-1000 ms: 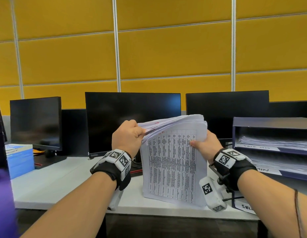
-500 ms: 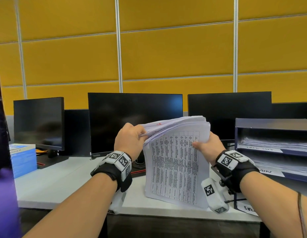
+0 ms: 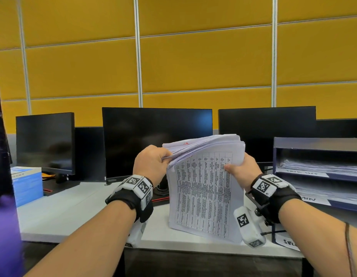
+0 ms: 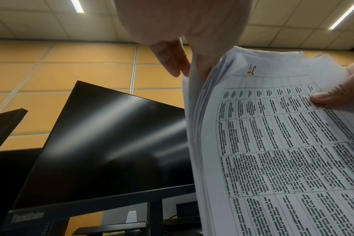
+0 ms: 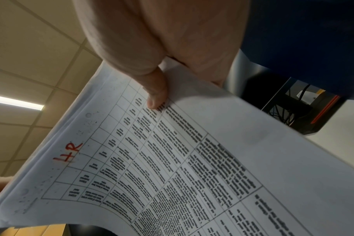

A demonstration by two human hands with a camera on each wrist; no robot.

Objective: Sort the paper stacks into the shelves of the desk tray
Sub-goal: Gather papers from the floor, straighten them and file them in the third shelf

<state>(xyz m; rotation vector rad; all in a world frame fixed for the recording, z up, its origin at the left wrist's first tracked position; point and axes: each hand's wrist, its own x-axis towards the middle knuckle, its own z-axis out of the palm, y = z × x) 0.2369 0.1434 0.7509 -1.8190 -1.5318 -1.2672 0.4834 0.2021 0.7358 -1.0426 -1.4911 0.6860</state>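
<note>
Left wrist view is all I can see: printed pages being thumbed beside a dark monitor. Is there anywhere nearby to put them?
Observer: Yes. The head view shows a dark blue desk tray at the desk's right end, just right of the paper stack and the right hand gripping its edge.
Visitor: Is that tray empty?
Observer: No. Both shelves in view hold loose sheets.
Visitor: How would anyone know which shelf to use?
Observer: Each shelf front carries a handwritten label, but they are blurred or cut off, so I cannot read them whole.
</note>
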